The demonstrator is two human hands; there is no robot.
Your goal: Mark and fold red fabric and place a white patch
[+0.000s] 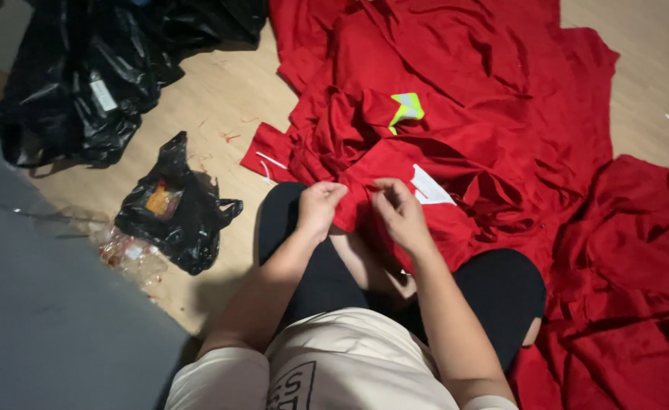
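fingertips of left hand [319, 206] and right hand [400, 212]: buried in red garment [380, 178] | red cloth pile [623, 304]: cut by right edge | small black bag [173, 212] contents: unclear

Setting: indoor room, most likely a home used for piecework on garments; not a fitted workshop. Evidence: bare wood-look floor [220, 99] serves as the work surface, the person sitting on it cross-legged. Large heap of red garments [463, 99] covers floor from centre to far right, one piece with a reflective yellow-grey strip [407, 108]. Far left: big black plastic bags [84, 76]. Near left: small black bag [175, 209] and crumpled clear wrapping [126, 254]. Grey surface [38, 304] along left edge, kind unclear. Dim, uneven lighting.
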